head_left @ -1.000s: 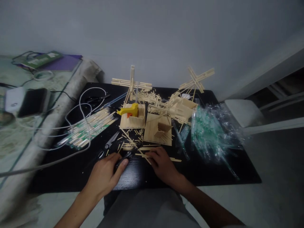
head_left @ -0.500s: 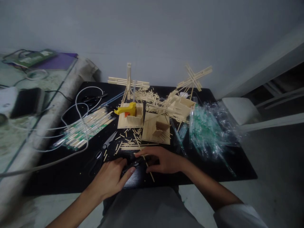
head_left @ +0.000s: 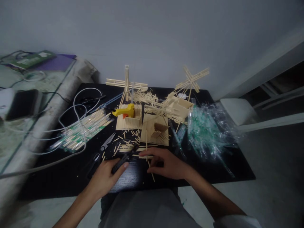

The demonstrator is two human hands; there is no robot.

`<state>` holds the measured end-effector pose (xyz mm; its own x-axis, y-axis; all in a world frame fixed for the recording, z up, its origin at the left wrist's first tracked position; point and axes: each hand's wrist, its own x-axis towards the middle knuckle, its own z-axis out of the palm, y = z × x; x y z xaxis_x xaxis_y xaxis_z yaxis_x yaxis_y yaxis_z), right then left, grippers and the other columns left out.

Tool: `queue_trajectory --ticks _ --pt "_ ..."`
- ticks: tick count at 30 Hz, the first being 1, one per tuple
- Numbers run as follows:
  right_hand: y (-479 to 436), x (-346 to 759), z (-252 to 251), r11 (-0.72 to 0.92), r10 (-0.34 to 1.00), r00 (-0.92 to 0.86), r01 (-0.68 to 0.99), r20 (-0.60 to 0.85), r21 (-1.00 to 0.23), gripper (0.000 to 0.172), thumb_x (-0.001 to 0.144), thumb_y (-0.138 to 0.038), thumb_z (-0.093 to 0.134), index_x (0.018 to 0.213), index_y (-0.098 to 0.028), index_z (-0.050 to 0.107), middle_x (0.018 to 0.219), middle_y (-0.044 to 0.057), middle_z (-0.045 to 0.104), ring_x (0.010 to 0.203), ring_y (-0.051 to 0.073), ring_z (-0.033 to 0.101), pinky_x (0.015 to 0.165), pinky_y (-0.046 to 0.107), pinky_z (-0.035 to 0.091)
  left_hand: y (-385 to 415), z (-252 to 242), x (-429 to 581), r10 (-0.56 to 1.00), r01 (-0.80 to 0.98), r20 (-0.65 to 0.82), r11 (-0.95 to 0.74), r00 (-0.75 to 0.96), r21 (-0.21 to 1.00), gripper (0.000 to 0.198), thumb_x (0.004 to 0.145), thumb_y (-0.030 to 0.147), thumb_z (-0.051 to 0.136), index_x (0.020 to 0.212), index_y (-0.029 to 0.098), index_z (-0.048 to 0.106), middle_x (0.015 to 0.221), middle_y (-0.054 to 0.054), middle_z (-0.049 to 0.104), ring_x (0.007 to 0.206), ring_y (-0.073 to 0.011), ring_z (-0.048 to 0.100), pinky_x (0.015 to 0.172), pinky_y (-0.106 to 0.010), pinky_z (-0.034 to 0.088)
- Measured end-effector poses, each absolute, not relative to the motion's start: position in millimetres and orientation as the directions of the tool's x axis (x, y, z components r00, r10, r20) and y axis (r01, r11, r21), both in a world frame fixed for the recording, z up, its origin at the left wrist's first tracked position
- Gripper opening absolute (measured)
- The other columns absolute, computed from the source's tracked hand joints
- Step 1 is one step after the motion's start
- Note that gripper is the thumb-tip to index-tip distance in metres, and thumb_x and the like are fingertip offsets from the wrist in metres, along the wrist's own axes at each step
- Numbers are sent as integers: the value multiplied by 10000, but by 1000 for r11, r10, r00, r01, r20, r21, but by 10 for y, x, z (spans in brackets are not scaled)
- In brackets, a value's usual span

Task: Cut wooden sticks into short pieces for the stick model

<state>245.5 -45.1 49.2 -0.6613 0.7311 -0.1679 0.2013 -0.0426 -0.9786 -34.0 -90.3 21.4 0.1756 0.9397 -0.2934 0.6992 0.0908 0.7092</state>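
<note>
My left hand (head_left: pixel 104 177) is closed round a dark hand tool (head_left: pixel 123 160), whose tip points up and right toward short sticks. To its right, my right hand (head_left: pixel 167 163) pinches a thin wooden stick (head_left: pixel 151 172) near the table's front. Another stick (head_left: pixel 146 136) stands out above these fingers. Cut stick pieces (head_left: pixel 128 147) lie just beyond both hands. Behind them are a square wooden base with a small box (head_left: pixel 148 126) and a second base (head_left: pixel 121 125) with a yellow glue gun (head_left: pixel 125 110) resting on it.
Scissors (head_left: pixel 106 142) and packaged sticks (head_left: pixel 86 128) lie left, crossed by a white cable (head_left: pixel 75 110). Cross-shaped stick frames (head_left: pixel 127 84) stand at the back. Clear and green plastic wrappers (head_left: pixel 206 129) cover the right side of the black table (head_left: pixel 237 172).
My left hand has moved left and the tool has come away from the stick, its tip now higher. My right hand keeps its place, with the stick in its fingers.
</note>
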Motion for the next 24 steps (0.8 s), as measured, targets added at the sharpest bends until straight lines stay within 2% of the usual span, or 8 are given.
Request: queue_trajectory --ticks 4,7,10,14,17,19,22,24 --pt "-509 2402 452 -22 622 -755 245 -205 -969 473 838 -104 771 1279 -273 728 1153 31 735 781 116 715 711 208 555 -818 221 -210 950 391 -302 308 -80 867 561 838 698 646 763 154 759 564 -10 639 563 -182 593 547 -266 464" --pt "-521 2351 400 29 517 -821 300 -242 -954 456 831 -98 770 1257 -258 751 1056 22 734 782 120 688 709 196 520 -732 253 -88 936 226 -324 348 -137 910 524 739 664 764 810 146 789 435 38 502 480 -155 506 502 -252 423" --pt "-519 2320 378 61 458 -848 330 -268 -942 458 836 -77 739 1255 -263 758 1030 17 728 762 116 659 686 186 491 -674 274 -15 923 185 -369 384 -108 905 508 677 632 817 818 143 804 413 58 454 439 -130 436 477 -245 383" --pt "-510 2330 390 104 450 -849 357 -276 -928 461 827 -52 726 1229 -272 767 948 -3 722 726 117 636 693 201 481 -653 246 -8 908 196 -413 417 -63 887 496 620 628 844 712 146 773 431 59 453 421 -99 359 447 -239 317" --pt "-490 2402 384 104 519 -808 383 -278 -918 480 812 -59 753 1239 -279 750 1031 10 729 777 131 662 722 221 499 -666 179 -52 905 181 -408 423 -119 888 496 619 633 842 681 151 741 441 62 449 420 -92 341 427 -237 270" --pt "-460 2492 357 22 615 -731 391 -296 -920 449 805 -81 774 1214 -263 740 1053 16 734 793 137 686 720 228 519 -689 115 -97 904 143 -382 412 -193 900 490 659 636 822 628 166 688 428 68 423 411 -92 340 420 -238 260" --pt "-377 2670 282 -112 790 -533 359 -302 -927 330 806 -128 777 1117 -222 724 922 4 743 802 157 718 731 250 553 -746 6 -163 901 68 -339 370 -271 927 522 763 597 780 526 196 545 425 65 408 403 -88 362 438 -237 307" --pt "-295 2782 225 -92 896 -376 368 -238 -925 207 820 -190 779 1019 -205 723 853 4 753 793 174 728 755 281 565 -794 -60 -185 902 32 -327 350 -282 936 534 818 553 756 509 203 497 435 60 411 405 -88 377 448 -238 328"
